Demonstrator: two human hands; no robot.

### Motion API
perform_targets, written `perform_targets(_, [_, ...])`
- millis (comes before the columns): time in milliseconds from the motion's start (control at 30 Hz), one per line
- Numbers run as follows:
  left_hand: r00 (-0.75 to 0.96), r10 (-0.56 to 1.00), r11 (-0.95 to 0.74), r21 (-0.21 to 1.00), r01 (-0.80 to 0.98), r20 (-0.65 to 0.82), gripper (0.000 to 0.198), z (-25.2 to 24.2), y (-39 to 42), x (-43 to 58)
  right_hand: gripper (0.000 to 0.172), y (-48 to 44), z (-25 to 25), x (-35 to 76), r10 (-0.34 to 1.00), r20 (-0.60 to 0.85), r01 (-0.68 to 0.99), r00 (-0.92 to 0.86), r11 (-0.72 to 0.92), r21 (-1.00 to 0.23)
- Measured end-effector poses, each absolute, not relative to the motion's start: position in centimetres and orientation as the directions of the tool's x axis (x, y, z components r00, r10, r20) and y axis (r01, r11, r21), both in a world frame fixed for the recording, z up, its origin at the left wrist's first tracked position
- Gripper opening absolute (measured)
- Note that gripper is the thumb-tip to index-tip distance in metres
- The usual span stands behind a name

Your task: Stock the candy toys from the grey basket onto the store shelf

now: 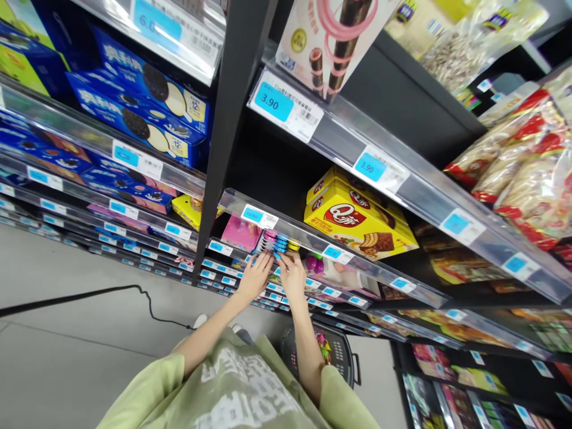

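A rack (232, 119) is faced, and a sloped shelf (313, 241) is carried at its mid-height. On that shelf a row of small packs (280, 243) is stood between a pink pack (241, 232) on the left and yellow boxes (357, 217) on the right. The long axis of the row is laid along the shelf edge, left to right. The row is located directly ahead of both hands, which are equally near. The left hand (255, 275) is held with fingers extended against the left end of the row, with nothing enclosed. The right hand (292, 277) is set at the blue packs; whether one is pinched cannot be determined.
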State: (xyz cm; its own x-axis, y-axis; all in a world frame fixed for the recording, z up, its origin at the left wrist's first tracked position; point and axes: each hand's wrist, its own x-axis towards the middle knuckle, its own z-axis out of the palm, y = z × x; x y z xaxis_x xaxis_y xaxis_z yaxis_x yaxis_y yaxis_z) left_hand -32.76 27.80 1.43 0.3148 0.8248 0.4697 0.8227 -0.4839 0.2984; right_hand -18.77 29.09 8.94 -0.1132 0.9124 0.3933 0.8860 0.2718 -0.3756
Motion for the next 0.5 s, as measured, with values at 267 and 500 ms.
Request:
perform_targets(267, [0.327, 0.839, -0.476, 0.295, 0.829, 0.434, 0.063, 1.3, 27.5, -33.0, 0.033, 28.4, 9.2, -19.2, 0.853, 0.521, 0.822, -0.041, 0.326, -0.468])
perform_targets(500, [0.328, 0.84, -0.481, 0.311, 0.82, 0.433, 0.062, 1.6, 27.7, -33.1, 0.032, 29.7, 9.0, -19.2, 0.841, 0.539, 0.813, 0.033, 0.291, -0.504])
